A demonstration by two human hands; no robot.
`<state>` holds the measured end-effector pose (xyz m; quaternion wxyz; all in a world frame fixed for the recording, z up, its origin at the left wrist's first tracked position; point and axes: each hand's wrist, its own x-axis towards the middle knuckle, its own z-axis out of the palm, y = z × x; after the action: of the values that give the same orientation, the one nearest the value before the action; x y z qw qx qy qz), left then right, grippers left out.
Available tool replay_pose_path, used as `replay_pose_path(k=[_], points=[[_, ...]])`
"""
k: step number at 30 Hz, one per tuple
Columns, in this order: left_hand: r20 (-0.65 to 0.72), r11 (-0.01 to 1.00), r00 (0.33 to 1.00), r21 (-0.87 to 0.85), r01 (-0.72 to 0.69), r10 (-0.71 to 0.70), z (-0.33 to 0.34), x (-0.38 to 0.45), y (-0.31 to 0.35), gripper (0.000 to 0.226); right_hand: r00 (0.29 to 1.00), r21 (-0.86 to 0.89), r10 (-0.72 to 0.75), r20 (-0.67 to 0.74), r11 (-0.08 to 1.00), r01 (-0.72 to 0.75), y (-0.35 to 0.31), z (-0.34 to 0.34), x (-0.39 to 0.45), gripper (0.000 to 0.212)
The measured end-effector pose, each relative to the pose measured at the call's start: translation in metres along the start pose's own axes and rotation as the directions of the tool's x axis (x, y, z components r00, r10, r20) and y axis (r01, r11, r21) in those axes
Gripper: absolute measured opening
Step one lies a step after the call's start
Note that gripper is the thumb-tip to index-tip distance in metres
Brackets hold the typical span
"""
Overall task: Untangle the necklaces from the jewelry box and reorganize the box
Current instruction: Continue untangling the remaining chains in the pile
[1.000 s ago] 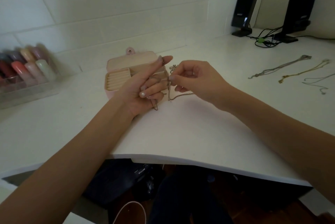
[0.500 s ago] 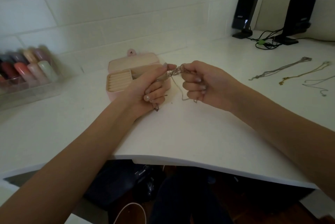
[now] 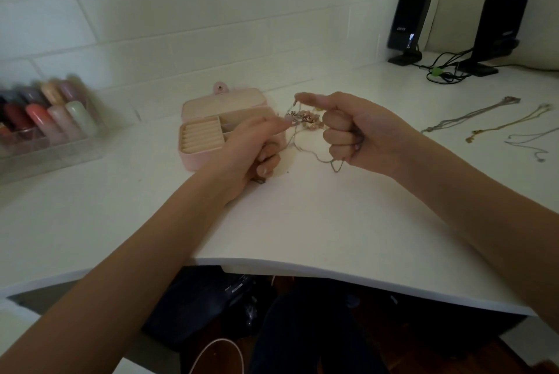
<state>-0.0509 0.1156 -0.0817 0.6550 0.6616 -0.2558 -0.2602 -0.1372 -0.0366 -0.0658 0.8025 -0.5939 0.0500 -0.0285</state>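
White desk (image 3: pixel 302 222), tiled wall behind. Pink jewelry box (image 3: pixel 211 134), open, beside left hand. Left hand (image 3: pixel 251 149) and right hand (image 3: pixel 357 131): each pinches the knotted necklaces (image 3: pixel 302 118), held between them above the desk, other fingers curled. Step: untangling. Next: ease one strand free, gently.

On the desk (image 3: pixel 302 222) the open jewelry box (image 3: pixel 211 131) sits toward the back, near the wall, with the left hand (image 3: pixel 251 149) just in front of its right end and the right hand (image 3: pixel 357 134) further right; the tangled necklaces (image 3: pixel 302 119) hang between the two hands above the desktop. Far left on the desk stands a tray of bottles (image 3: pixel 45 125), while three loose chains (image 3: pixel 496 122) lie well apart to the right, and behind them, at the back right corner, stand two speakers (image 3: pixel 408 22) with their cables (image 3: pixel 441 68) lying between them
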Motion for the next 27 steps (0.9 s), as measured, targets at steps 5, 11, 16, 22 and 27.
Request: replay_pose_path(k=[5, 11, 16, 22, 27], points=[[-0.043, 0.997, 0.997, 0.052, -0.066, 0.068, -0.004, 0.004, -0.002, 0.006, 0.997, 0.007, -0.05, -0.052, 0.999, 0.051, -0.006, -0.011, 0.002, 0.027], [-0.034, 0.962, 0.99, 0.243, -0.122, 0.134, -0.002, 0.003, -0.006, 0.014, 0.995, -0.005, -0.089, -0.046, 0.996, 0.089, -0.01, -0.019, 0.002, 0.043], [-0.064, 0.947, 0.988, 0.3, -0.113, 0.138, -0.005, 0.005, -0.008, 0.02, 0.981, 0.05, -0.144, -0.126, 0.987, 0.151, -0.015, -0.029, 0.002, 0.045], [0.008, 0.991, 0.999, 0.126, -0.049, 0.049, -0.004, 0.002, -0.003, 0.022, 0.937, -0.121, -0.175, -0.302, 0.982, 0.144, -0.018, -0.039, 0.003, 0.034], [0.177, 0.954, 0.984, -0.298, 0.027, 0.028, -0.012, 0.001, 0.004, 0.03, 0.893, -0.659, -0.268, -0.362, 0.751, -0.042, -0.016, -0.038, 0.003, 0.021]])
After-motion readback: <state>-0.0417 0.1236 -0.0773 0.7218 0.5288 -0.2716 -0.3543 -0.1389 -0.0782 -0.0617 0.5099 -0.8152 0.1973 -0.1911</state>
